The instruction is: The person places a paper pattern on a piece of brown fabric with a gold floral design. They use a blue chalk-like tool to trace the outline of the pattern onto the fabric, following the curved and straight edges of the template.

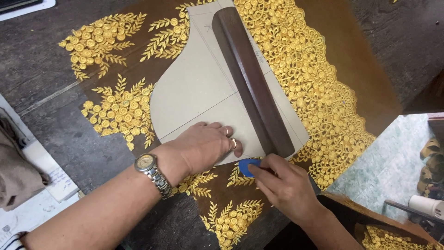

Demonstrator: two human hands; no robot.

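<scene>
Blue tailor's chalk (245,167), a small flat piece, sits pinched between the fingers of the right hand (283,185) at the near edge of a grey card pattern (194,92). Its tip touches the cloth just where the pattern's near edge runs out, between the two hands.

The left hand (206,146) lies flat on the near part of the pattern, fingers spread narrow and pressed down, holding nothing; it wears a ring and, at the wrist, a metal watch (150,169). A long dark wooden ruler (252,78) rests slantwise across the pattern from the far middle to the near right, weighing it down, its near end just beside the chalk.

Pattern and ruler lie on sheer brown fabric (360,60) worked with yellow floral embroidery (305,78), dense along the right side and in separate sprigs on the left and near side. The fabric is spread on a dark worktable (41,60). At the left edge lie a folded brown cloth (16,171) and some papers.

As to progress, the pattern appears placed and held firm, and marking looks to be in hand at the near edge. No chalk line can be made out on the fabric around the curved left side or the far end, so most of the outline seems unmarked. No cutting shows.
</scene>
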